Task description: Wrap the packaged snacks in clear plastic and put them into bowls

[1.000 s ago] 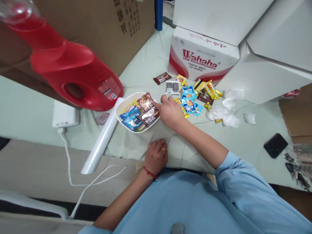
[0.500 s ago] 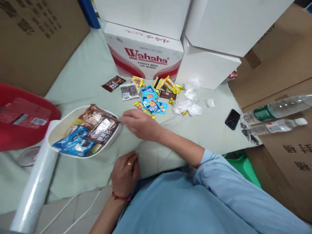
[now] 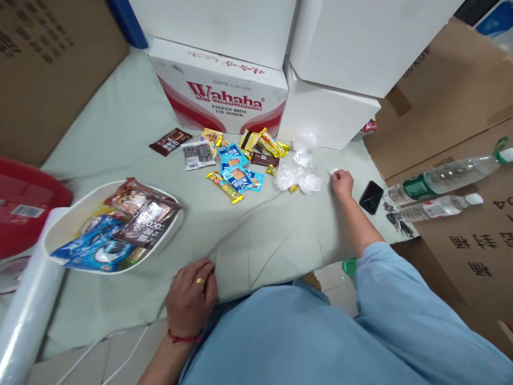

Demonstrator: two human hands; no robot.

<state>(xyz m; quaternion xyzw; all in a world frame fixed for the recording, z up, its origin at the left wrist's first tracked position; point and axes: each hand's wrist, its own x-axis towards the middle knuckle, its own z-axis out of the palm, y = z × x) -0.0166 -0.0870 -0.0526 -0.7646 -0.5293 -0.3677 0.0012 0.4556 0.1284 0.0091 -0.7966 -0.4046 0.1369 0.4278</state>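
Observation:
My right hand [image 3: 342, 184] is closed at the right of the table, its fingertips pinching a small crumpled piece of clear plastic [image 3: 332, 171], mostly covered by them. Left of it lies a heap of crumpled clear plastic [image 3: 298, 177]. My left hand [image 3: 191, 297], with a ring and a red bracelet, rests on the table's front edge, fingers curled and nothing visible in them. Blue snack packets [image 3: 237, 178], yellow-wrapped bars [image 3: 225, 187] and brown chocolate packets [image 3: 171, 141] lie loose in the middle. A white tub [image 3: 178, 218] at the left holds several larger snack bags.
White cartons [image 3: 224, 101] stand stacked along the back. A black phone [image 3: 372, 197], keys [image 3: 398, 223] and two plastic bottles [image 3: 438, 207] lie at the right, beside cardboard boxes [image 3: 473, 224]. At the left are a plastic film roll [image 3: 30, 299] and a red container [image 3: 32, 198].
My right hand has moved from the tub's rim across to the right, onto the small piece of crumpled plastic. My left hand stays on the table edge. The view has shifted slightly.

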